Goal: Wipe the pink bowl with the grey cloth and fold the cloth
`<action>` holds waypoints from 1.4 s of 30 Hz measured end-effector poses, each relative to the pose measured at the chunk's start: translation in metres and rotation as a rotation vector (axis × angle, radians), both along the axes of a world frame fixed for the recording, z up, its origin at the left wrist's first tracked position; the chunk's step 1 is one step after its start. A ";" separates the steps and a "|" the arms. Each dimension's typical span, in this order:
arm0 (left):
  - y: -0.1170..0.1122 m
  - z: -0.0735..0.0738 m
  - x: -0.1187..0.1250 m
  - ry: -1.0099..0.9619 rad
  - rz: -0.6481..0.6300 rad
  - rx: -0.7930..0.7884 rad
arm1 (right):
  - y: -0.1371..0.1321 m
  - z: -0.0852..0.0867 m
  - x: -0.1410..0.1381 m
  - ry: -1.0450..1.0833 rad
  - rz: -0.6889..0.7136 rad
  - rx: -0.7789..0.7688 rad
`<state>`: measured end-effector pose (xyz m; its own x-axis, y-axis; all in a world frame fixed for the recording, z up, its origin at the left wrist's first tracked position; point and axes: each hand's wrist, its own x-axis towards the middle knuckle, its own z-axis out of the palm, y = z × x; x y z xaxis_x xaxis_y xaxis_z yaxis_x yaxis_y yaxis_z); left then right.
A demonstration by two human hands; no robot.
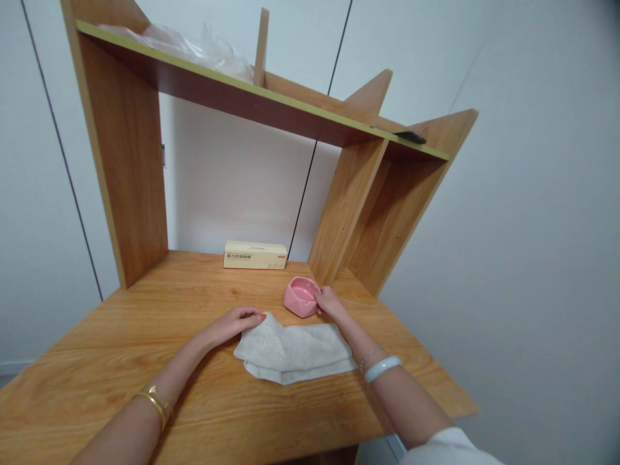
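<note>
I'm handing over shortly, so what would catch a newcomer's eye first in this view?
Probably the pink faceted bowl, the brightest colour on the wooden desk, its right side gripped by the right hand. Next, the layered grey cloth just in front of it, with the left hand at its upper left corner. Behind them, a cream printed box lies near the desk's back edge.

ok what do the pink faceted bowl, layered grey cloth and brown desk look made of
The pink faceted bowl: likely glazed ceramic, perhaps plastic; smooth, softly shiny, with crisp angled sides.
The layered grey cloth: soft matte textile, judging by its limp, uneven edges; fibre unclear.
The brown desk: wood or wood-effect board, smooth, with visible grain.
</note>
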<state>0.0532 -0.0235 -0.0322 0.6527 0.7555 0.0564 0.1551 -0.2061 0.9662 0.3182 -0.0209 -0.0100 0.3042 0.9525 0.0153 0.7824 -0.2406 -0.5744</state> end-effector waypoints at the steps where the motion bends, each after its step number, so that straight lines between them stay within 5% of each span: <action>1: 0.000 0.000 -0.001 0.008 -0.022 -0.007 | 0.000 -0.001 0.001 -0.003 -0.007 -0.003; 9: -0.001 0.004 -0.004 0.058 0.030 0.036 | -0.006 0.004 0.002 -0.035 -0.028 0.018; 17: 0.004 0.008 -0.008 0.112 0.035 0.025 | -0.060 -0.005 0.040 -0.179 -0.012 0.021; 24: 0.000 0.022 -0.018 0.577 0.385 0.687 | -0.095 -0.017 0.052 -0.077 0.021 -0.109; 34: -0.002 0.015 -0.005 0.324 0.100 0.551 | -0.101 -0.026 0.036 0.099 0.016 -0.114; 42: -0.036 0.009 0.032 0.385 -0.176 0.755 | -0.106 -0.006 0.026 0.224 0.023 -0.090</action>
<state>0.0852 -0.0596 -0.0236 0.8336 0.4909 0.2532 0.3490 -0.8234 0.4475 0.3439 -0.1272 -0.0163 0.2689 0.9536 -0.1354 0.6440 -0.2825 -0.7110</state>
